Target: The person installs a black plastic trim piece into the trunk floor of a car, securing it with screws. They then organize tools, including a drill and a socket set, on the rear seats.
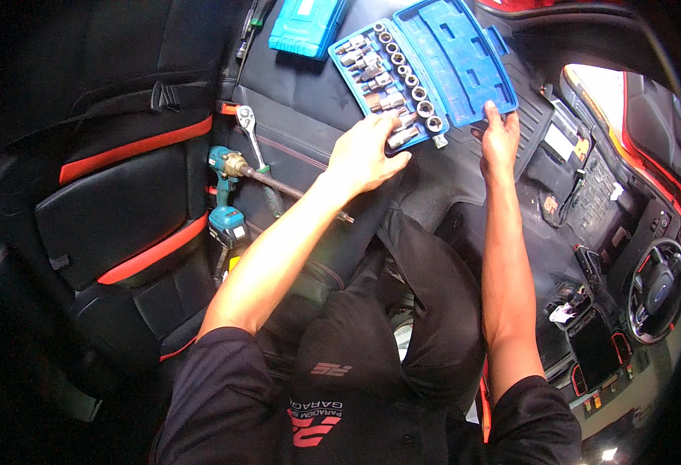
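A blue socket set case [453, 58] lies opened out ahead of me, its lid to the right. One row of chrome sockets [411, 80] runs along the tray beside the hinge, with several bit sockets [371, 68] to their left. My left hand [365, 155] reaches over the tray's near left corner. Its fingertips touch the nearest bit sockets, and the thumb is spread away below the edge; nothing seems to be held. My right hand [501, 143] grips the lid's near edge, thumb on top and the other fingers partly hidden beneath.
Another blue case [307, 27], closed, sits on the black seat at the far left. A ratchet [246, 120] and a teal cordless impact driver [222, 163] with a long extension lie left of my left forearm. A stripped door panel and steering wheel [656, 291] are to the right.
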A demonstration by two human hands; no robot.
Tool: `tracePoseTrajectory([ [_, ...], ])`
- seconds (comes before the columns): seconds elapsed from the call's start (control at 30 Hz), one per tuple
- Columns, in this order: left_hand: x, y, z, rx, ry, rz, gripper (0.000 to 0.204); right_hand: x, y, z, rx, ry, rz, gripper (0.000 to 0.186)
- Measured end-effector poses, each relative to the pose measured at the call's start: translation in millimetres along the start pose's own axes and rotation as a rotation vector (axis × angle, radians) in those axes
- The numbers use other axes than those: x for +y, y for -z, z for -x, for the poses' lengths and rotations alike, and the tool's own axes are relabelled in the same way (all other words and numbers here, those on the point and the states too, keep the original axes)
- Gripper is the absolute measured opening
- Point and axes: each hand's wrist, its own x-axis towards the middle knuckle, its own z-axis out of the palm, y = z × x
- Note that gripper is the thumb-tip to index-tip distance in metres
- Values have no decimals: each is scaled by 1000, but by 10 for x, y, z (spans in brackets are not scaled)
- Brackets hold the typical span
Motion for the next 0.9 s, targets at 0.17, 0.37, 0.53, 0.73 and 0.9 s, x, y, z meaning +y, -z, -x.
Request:
tracePoseTrajectory([
  [0.17,16,-166,-50,87,138,71,50,66,26,-33,-37,-19,-29,45],
  [0.37,-72,39,186,36,438,462,41,-265,-56,284,347,829,523,46],
  [0.53,-359,265,741,87,788,1164,40,-533,-385,723,-460,1153,925,42],
  [0.73,-461,376,1215,143,814,1222,33,-278,-622,536,-705,1403,1262,17],
  [0.9,-549,448,1403,223,801,1242,31,-336,-650,535,-764,1400,1241,18],
])
